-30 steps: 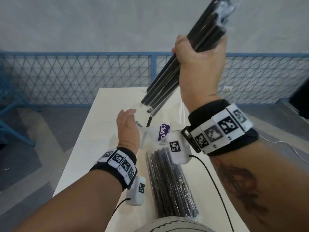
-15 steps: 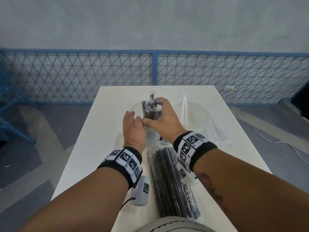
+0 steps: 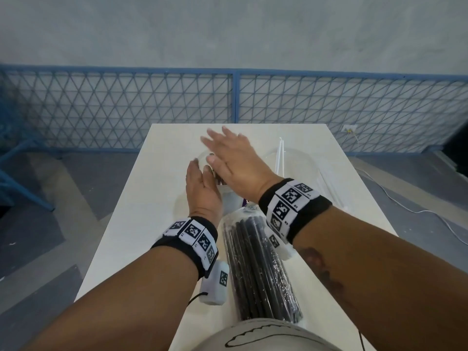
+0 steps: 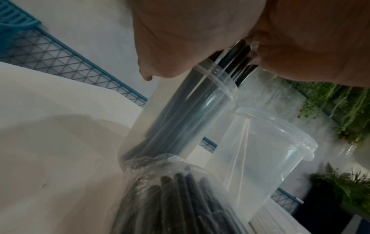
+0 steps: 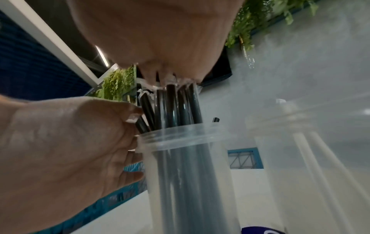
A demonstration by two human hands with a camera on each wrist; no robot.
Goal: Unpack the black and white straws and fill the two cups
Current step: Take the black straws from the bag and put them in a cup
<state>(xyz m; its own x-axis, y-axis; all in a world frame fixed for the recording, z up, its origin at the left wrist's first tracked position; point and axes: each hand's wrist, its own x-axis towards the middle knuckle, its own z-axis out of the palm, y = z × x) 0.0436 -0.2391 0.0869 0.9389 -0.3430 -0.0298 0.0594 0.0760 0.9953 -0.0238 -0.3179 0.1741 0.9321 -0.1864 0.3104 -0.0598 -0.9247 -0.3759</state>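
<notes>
I am keeping the right hand (image 3: 236,163) flat, its grip spread, and the palm is pressing on the tops of the black straws (image 5: 172,106) standing in the clear cup (image 5: 186,174) directly under it. The left hand (image 3: 201,191) is lying against the cup's side with its grip relaxed and straight. Beside that cup, to the right, the second cup (image 4: 264,159) is holding white straws (image 3: 279,158). A wrapped pack of black straws (image 3: 260,272) is lying on the surface (image 3: 131,211) near my wrists.

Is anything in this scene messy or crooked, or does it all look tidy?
Mostly tidy. One oddity: the black straws in the left cup still have clear wrap clinging to their tops, and they stand unevenly, one leaning out by the left hand. The right cup holds only a few white straws.
</notes>
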